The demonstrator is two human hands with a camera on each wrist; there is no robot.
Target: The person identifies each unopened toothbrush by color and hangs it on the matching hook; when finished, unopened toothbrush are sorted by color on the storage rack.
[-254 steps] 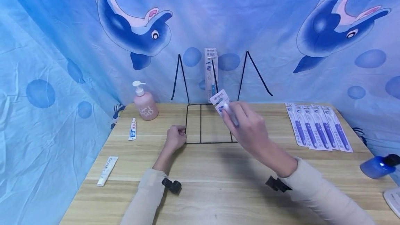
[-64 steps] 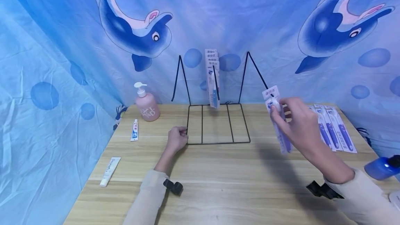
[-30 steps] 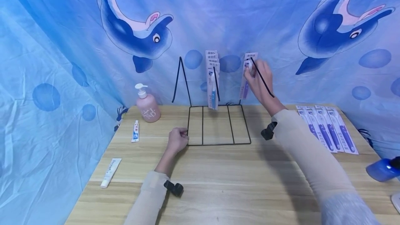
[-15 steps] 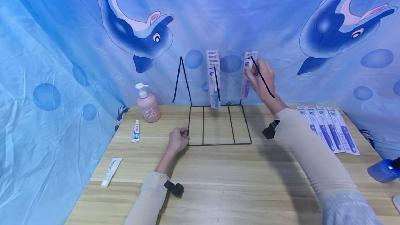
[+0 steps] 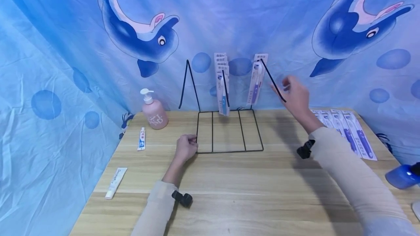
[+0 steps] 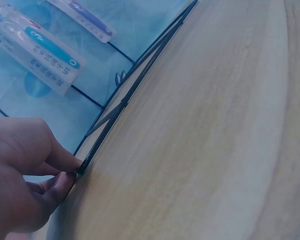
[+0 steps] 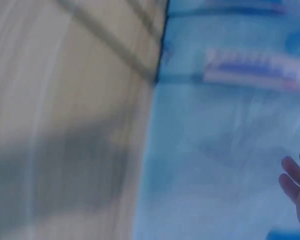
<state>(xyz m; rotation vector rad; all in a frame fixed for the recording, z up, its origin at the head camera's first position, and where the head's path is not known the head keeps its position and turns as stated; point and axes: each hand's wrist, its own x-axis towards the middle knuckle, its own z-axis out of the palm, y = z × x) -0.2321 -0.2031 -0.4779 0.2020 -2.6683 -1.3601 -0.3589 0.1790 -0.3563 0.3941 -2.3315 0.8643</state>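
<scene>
Left hand fingers pinch the wire rack corner; right hand, blurred, hangs loosely open, holding nothing.

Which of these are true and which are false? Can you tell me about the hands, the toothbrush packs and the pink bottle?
1. The left hand grips the front corner of the black wire rack. True.
2. The right hand holds a toothbrush pack. False: it holds nothing, and its fingers are loose in the air beside the rack.
3. A purple toothbrush pack hangs on the rack's right hook. True.
4. The pink pump bottle lies on its side. False: it stands upright on the table.
5. More toothbrush packs lie flat on the table's right side. True.
</scene>
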